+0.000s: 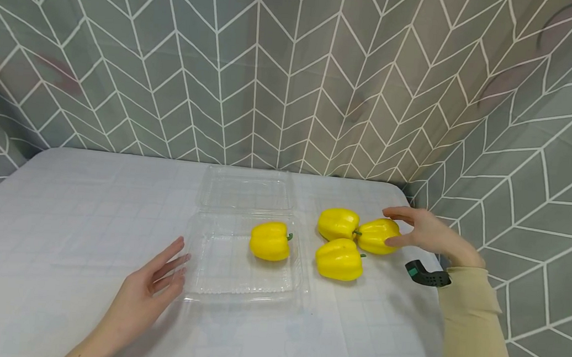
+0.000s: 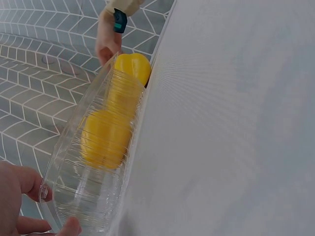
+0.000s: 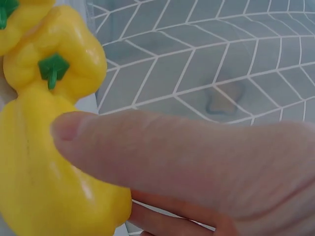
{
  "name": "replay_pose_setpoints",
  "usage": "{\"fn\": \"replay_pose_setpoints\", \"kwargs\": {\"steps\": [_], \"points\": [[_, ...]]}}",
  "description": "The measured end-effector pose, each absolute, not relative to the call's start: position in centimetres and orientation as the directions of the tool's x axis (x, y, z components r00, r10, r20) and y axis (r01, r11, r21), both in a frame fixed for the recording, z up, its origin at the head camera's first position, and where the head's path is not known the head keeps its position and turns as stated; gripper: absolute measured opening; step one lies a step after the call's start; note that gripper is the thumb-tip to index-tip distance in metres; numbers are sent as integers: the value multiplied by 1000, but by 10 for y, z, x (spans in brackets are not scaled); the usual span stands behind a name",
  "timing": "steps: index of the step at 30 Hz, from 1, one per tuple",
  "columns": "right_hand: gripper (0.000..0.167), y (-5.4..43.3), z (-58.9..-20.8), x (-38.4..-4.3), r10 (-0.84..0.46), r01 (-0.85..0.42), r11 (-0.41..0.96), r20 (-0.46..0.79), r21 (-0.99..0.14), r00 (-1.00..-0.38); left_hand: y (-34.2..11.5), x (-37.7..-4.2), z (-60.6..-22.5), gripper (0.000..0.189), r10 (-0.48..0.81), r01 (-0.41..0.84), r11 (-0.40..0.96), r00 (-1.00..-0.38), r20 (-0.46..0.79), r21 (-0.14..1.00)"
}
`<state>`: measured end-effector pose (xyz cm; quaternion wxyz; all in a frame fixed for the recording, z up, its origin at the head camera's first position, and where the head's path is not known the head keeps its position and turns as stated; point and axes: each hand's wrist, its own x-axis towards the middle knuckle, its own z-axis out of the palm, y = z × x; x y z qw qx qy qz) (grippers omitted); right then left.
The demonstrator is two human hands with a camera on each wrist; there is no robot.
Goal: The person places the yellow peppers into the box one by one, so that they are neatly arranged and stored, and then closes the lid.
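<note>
A clear plastic clamshell container [image 1: 243,296] lies with its lid [image 1: 245,193] folded back flat behind it. One yellow bell pepper [image 1: 270,241] sits inside, toward its right side. My left hand [image 1: 151,288] is at the container's left edge, fingers loosely extended, fingertips by the rim. On the right, three more peppers lie close together: a back-left pepper [image 1: 337,224], a front pepper [image 1: 339,259] and a rightmost pepper [image 1: 377,236]. My right hand [image 1: 424,229] holds the rightmost one, thumb [image 3: 74,129] on the near side, fingers around the far side, partly hidden.
A white cloth covers the table [image 1: 89,214]. Grey curtain [image 1: 272,89] with white zigzag lines hangs along the back and right edges. A dark band [image 1: 426,274] is on the right wrist, over a beige sleeve [image 1: 475,324].
</note>
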<state>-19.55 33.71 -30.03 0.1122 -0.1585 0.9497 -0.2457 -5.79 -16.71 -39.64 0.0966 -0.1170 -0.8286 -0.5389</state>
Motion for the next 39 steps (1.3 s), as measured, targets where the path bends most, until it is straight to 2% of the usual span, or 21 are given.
{"fn": "replay_pose_setpoints", "kwargs": {"steps": [18, 39], "points": [[79, 343, -308, -200, -381, -274, 839, -150, -470, -912, -166, -58, -396, 61, 87, 291, 384, -956, 280, 876], [83, 345, -317, -204, -354, -230, 849, -189, -477, -916, -167, -57, -396, 60, 83, 286, 375, -958, 276, 882]]}}
